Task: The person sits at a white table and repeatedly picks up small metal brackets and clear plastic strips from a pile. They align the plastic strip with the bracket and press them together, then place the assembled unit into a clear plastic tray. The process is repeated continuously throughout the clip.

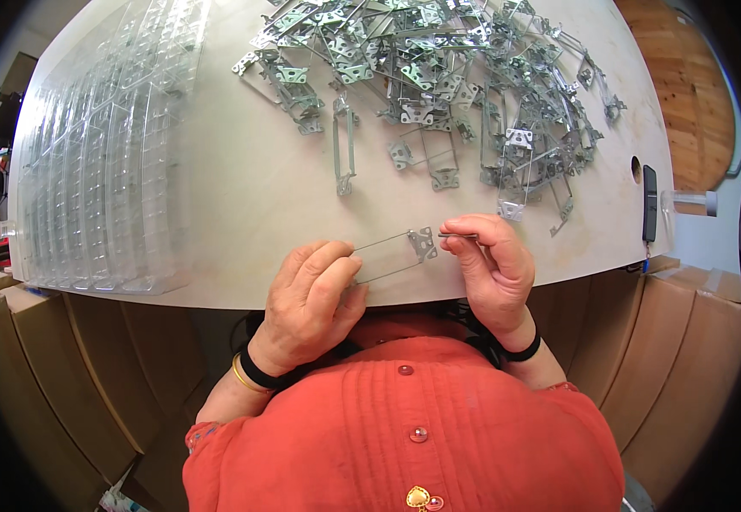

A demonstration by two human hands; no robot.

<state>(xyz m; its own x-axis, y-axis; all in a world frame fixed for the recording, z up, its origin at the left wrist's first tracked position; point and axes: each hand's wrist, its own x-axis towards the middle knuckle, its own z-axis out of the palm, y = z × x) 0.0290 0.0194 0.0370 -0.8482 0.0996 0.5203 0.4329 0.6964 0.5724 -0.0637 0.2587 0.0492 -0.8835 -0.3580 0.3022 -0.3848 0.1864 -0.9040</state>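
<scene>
Near the table's front edge, my left hand [313, 290] is closed around one end of a metal wire bracket [423, 244]. Two thin parallel rods run from my fingers to its punched end plate, which points right; the end inside my grip is hidden. Just right of that plate, my right hand [494, 269] pinches a short, thin dark metal pin [458, 235] between thumb and fingers. The pin's tip lies close to the plate, apart from it. A large heap of similar metal brackets [422, 81] covers the table's far side.
Clear plastic blister trays [110, 162] are stacked at the left of the white table [255, 179]. A black phone-like object [650, 203] lies by the right edge, near a round hole. Cardboard boxes [673, 333] stand below the table on both sides.
</scene>
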